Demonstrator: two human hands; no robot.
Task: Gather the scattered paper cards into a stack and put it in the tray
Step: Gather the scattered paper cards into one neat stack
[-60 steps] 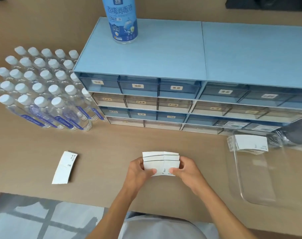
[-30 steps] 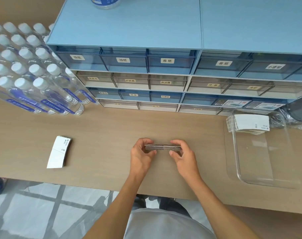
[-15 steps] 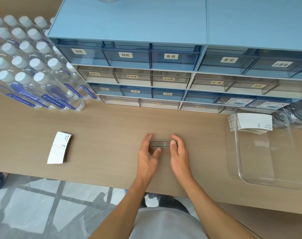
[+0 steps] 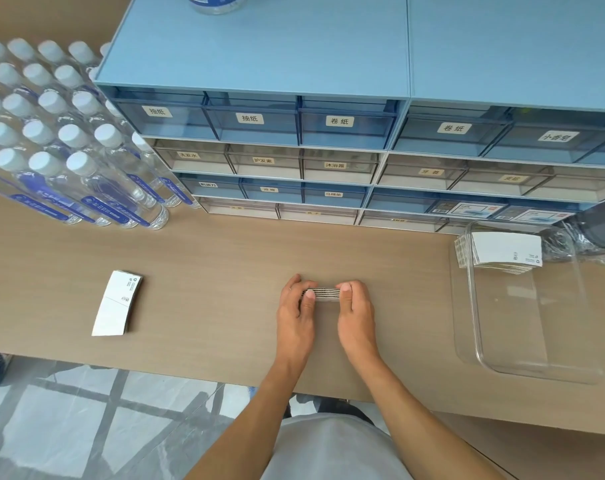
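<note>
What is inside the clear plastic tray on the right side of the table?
The clear plastic tray holds one stack of white paper cards at its far end. The rest shows only the tray's floor. What lies under that stack is hidden.

Head-camera view of the person's two forearms, two hands and upper garment.

Both forearms were bare from the lower edge of the frame to the wrists, with no sleeve, cuff, watch or glove upon them. The left hand [image 4: 296, 315] and the right hand [image 4: 356, 315] were likewise uncovered, the thumbnails short and pale. A thin ring-like band appeared to show on one finger of the left hand, though too small to confirm. Between the arms lay a light grey-white garment [image 4: 332, 448], plain, smooth and softly rounded, without visible print, buttons or seams.
</note>
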